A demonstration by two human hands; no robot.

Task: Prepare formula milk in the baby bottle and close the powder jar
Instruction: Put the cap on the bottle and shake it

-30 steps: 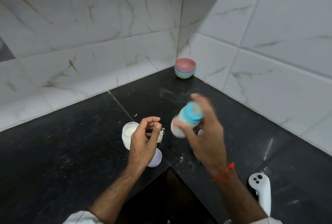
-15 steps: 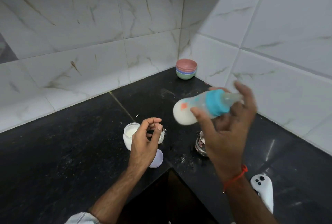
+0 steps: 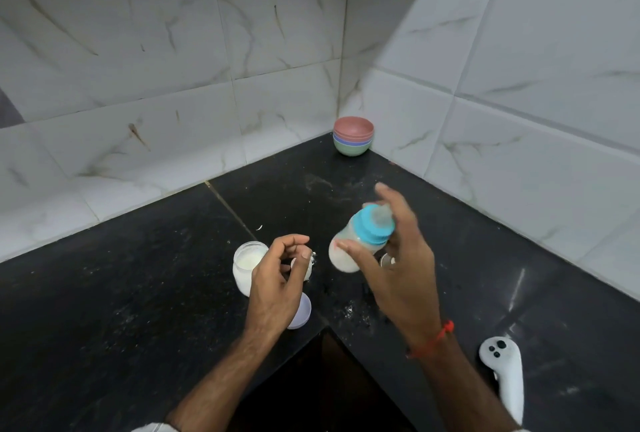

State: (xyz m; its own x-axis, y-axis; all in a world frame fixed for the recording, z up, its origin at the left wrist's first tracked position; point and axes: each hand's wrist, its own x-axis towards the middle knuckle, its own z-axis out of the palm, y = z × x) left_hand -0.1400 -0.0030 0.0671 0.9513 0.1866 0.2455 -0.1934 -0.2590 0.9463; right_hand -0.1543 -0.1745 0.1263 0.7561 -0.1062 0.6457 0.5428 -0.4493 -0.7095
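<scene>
Over the counter, right hand grips the capped bottle, milk mixed; left hand hangs loosely curled, empty. Jar open, lid beside it.

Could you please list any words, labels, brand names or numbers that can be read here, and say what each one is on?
None can be read.
baby bottle: a small reddish mark, motion-blurred, unreadable.
powder jar: no label visible.
white controller: only dark buttons, no text.
</scene>
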